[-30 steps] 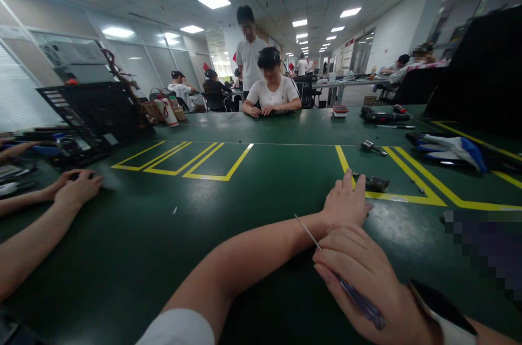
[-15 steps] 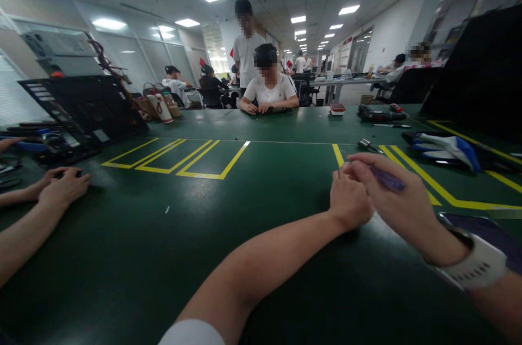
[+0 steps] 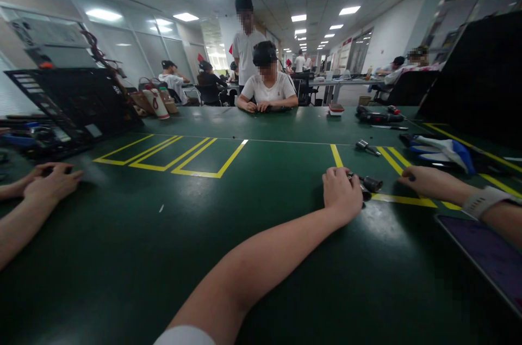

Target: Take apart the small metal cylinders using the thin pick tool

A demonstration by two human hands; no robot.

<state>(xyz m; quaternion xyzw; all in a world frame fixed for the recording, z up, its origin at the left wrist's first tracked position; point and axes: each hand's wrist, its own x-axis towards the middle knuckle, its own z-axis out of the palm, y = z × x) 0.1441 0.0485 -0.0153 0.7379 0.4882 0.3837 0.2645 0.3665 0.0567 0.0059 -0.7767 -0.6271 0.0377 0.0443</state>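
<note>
My left hand [image 3: 341, 193] rests knuckles up on the green table [image 3: 244, 214], its fingers curled over the near end of a small dark metal part [image 3: 372, 184] that lies on a yellow line. My right hand [image 3: 424, 182], with a white watch [image 3: 479, 201] on the wrist, lies low on the table just right of that part. A dark purple tip of a thin tool [image 3: 410, 177] shows at its fingers; the remainder of the tool is hidden under the hand.
A co-worker's hands [image 3: 49, 182] lie at the left by an open black laptop chassis [image 3: 81, 105]. A person [image 3: 267, 89] sits opposite. Blue-white gloves [image 3: 444, 149], a black driver [image 3: 379, 115], a metal piece [image 3: 365, 146] and a purple flat device [image 3: 485, 252] lie right.
My right hand, with the purple tool, has swung from over my left wrist forward and right, down onto the table. My left hand has stayed by the small metal part.
</note>
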